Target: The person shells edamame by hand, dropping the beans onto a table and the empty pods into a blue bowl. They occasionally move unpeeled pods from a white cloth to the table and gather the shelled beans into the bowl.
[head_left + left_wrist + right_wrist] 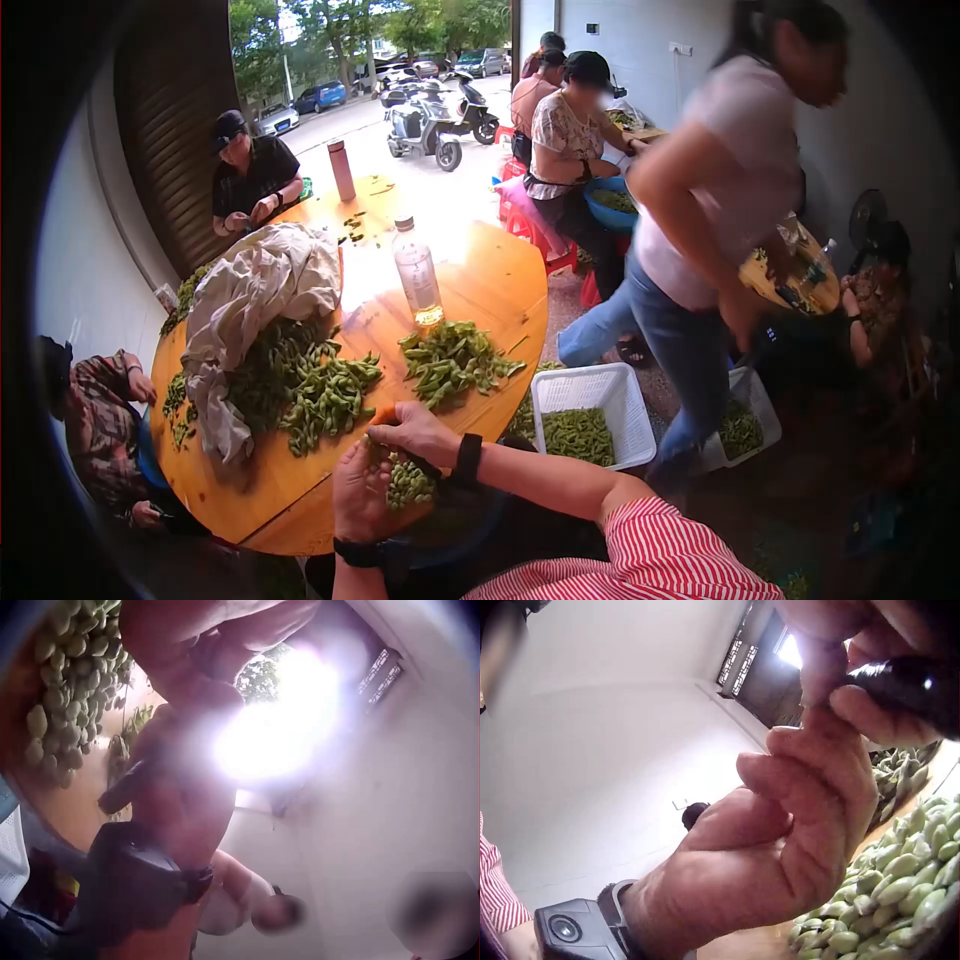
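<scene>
My right hand grips a shiny dark handle-like piece, whose far end juts out below the fist in the left wrist view. My left hand is raised beside it, fingers curled in toward the right fingertips. The hands meet close over the table's near edge. I cannot tell what lies between the left fingers. Plump pale green bean pods are heaped just below both hands. A heap of longer green pods lies beyond, and a smaller one to the right.
On the wooden table stand a clear bottle and a pink flask; a pale cloth covers part of the pods. White baskets of pods sit on the floor at right, where a person walks past. Other people sit around.
</scene>
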Available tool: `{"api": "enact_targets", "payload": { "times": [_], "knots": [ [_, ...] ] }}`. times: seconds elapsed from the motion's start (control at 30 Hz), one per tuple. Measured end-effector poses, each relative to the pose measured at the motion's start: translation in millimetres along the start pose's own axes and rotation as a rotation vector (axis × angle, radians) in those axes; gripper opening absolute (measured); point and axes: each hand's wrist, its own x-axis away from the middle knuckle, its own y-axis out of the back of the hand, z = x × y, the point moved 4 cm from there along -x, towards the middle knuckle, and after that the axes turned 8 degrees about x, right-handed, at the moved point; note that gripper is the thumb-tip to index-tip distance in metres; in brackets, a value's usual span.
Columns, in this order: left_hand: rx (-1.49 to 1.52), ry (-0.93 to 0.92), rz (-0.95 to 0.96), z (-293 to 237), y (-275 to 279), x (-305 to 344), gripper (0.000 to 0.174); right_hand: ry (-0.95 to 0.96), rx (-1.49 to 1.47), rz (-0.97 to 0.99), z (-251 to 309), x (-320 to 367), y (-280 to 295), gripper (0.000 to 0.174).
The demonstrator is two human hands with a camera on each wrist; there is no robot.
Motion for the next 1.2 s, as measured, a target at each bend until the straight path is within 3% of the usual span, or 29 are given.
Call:
{"api": "enact_targets", "payload": {
  "times": [0.07, 0.27, 0.47, 0.6, 0.7, 0.77, 0.83, 0.97, 1.03, 1.2],
  "knots": [
    [-0.416, -0.140, -0.173, -6.6, -7.6, 4.3, 0.021, 0.047, 0.137, -0.102, 4.5, 2.4, 1.4, 0.019],
    [-0.711, -0.243, -0.178, -12.5, -8.0, -0.3, 0.019, 0.059, 0.527, -0.197, 5.7, -3.8, 3.2, 0.022],
    [-0.742, -0.223, -0.244, -18.7, 3.8, 1.3, 0.013, 0.108, 0.686, -0.146, 5.4, -5.8, 0.2, 0.018],
    [-0.676, -0.316, -0.312, -21.6, 16.2, 6.1, 0.011, 0.086, 0.565, -0.194, -0.2, -4.3, 3.5, 0.018],
    [-0.604, -0.293, -0.328, -23.2, 27.9, 3.9, 0.010, 0.189, 0.642, -0.216, -0.2, -4.9, 13.4, 0.015],
    [-0.564, -0.204, -0.266, -24.2, 31.2, -0.3, 0.010, 0.266, 0.658, -0.185, -7.3, -12.0, 17.6, 0.017],
    [-0.515, -0.243, -0.240, -22.4, 35.9, -3.6, 0.016, 0.267, 0.687, -0.169, -6.6, -16.3, 22.3, 0.017],
    [-0.534, -0.198, -0.308, -31.5, 27.9, 7.1, 0.019, -0.036, 0.439, -0.147, 10.4, -2.4, 26.7, 0.015],
    [-0.515, -0.197, -0.301, -30.3, 30.3, 7.7, 0.017, -0.047, 0.268, -0.163, 8.1, 0.2, 28.6, 0.015],
    [-0.527, -0.218, -0.217, -11.4, 9.1, 3.2, 0.011, -0.036, 0.306, -0.166, 3.0, -0.9, 26.6, 0.018]
  ]
}}
